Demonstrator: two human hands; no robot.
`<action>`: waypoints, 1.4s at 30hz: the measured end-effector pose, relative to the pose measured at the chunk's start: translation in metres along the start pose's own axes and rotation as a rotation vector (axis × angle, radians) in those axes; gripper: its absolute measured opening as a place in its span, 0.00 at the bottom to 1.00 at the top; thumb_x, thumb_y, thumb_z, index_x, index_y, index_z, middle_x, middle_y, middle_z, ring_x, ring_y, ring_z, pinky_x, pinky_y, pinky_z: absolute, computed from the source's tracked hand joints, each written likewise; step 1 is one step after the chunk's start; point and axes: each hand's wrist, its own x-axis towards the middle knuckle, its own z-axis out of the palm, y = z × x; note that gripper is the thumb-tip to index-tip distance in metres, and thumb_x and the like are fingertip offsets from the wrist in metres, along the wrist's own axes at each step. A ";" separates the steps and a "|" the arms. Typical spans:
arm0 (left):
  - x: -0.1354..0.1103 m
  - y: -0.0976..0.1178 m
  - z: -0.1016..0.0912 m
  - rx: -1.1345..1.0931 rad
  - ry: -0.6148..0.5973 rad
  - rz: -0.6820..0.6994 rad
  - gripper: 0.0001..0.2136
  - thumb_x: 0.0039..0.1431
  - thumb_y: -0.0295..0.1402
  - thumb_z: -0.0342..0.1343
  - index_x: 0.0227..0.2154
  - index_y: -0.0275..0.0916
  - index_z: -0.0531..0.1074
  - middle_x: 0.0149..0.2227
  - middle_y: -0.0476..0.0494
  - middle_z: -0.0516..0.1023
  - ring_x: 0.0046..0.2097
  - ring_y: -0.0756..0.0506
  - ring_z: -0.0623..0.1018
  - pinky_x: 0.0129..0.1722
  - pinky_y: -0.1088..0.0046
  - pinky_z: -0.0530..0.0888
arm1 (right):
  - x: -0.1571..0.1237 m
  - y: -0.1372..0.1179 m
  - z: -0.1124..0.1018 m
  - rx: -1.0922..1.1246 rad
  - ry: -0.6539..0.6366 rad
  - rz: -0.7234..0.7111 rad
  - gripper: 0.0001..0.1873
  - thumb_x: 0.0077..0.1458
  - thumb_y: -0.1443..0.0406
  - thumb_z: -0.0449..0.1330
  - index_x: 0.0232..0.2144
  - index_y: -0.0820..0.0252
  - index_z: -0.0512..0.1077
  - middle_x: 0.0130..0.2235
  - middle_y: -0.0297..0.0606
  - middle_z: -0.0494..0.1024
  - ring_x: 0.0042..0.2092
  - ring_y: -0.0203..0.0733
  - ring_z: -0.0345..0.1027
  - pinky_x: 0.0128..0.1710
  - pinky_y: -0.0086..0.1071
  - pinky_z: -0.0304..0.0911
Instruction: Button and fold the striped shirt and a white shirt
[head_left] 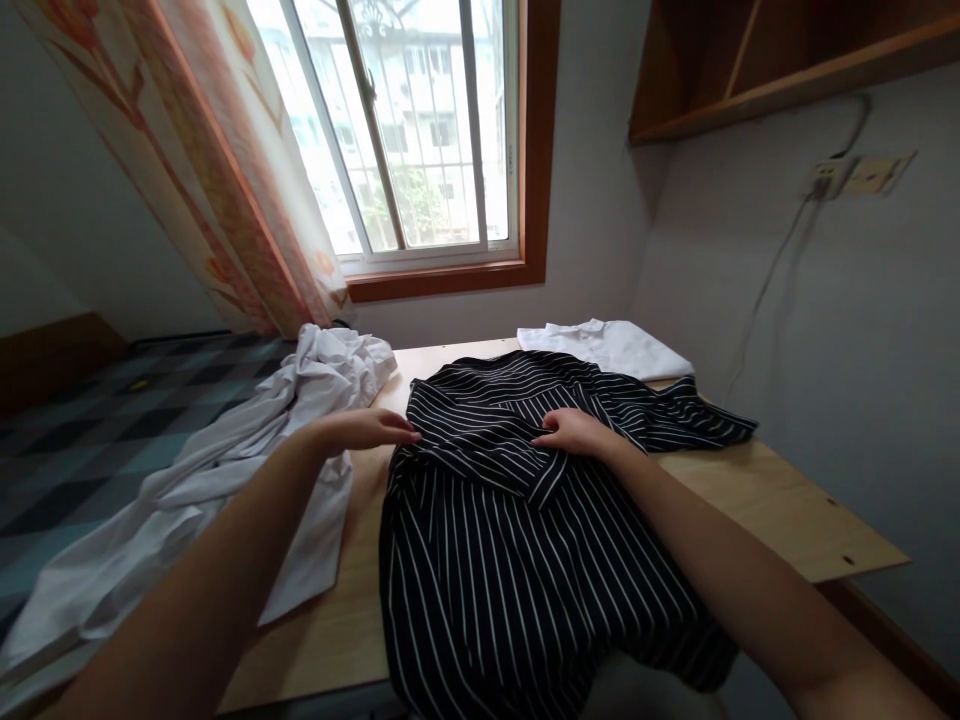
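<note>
A black shirt with thin white stripes (510, 560) lies spread on a light wooden board, its lower end hanging over the near edge. One sleeve is folded across its upper body; the other stretches out to the right. At the shirt's left edge, my left hand (367, 430) has its fingertips closed on the fabric by the fold. My right hand (576, 432) pinches the folded sleeve near its cuff, around the middle of the shirt. The cloth between the fingertips is mostly hidden.
Rumpled white clothing (225, 470) lies to the left, across the board (780, 510) and a checked bed (60, 470). A folded white shirt (615, 347) rests at the back right. Beyond are a window (420, 130), a curtain (195, 150) and a wall socket with a cable (829, 180).
</note>
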 end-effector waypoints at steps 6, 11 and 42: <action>0.052 -0.022 0.004 0.021 0.256 -0.207 0.26 0.59 0.50 0.49 0.39 0.29 0.77 0.43 0.28 0.80 0.46 0.36 0.79 0.45 0.66 0.74 | 0.003 -0.001 0.007 0.019 0.064 -0.054 0.12 0.53 0.56 0.66 0.35 0.58 0.77 0.40 0.39 0.80 0.40 0.44 0.71 0.36 0.31 0.60; 0.084 -0.028 0.033 0.290 0.404 -0.381 0.22 0.63 0.48 0.46 0.33 0.37 0.79 0.43 0.34 0.81 0.49 0.37 0.78 0.47 0.69 0.72 | 0.010 0.010 0.010 0.094 0.068 -0.090 0.11 0.52 0.59 0.66 0.36 0.59 0.78 0.39 0.39 0.80 0.41 0.43 0.71 0.38 0.30 0.61; 0.098 -0.027 0.041 0.320 0.489 -0.461 0.21 0.66 0.31 0.37 0.57 0.31 0.65 0.52 0.25 0.76 0.54 0.33 0.77 0.50 0.56 0.71 | 0.022 0.007 0.021 0.153 0.277 -0.086 0.06 0.57 0.65 0.61 0.35 0.59 0.78 0.39 0.39 0.82 0.40 0.42 0.73 0.39 0.31 0.62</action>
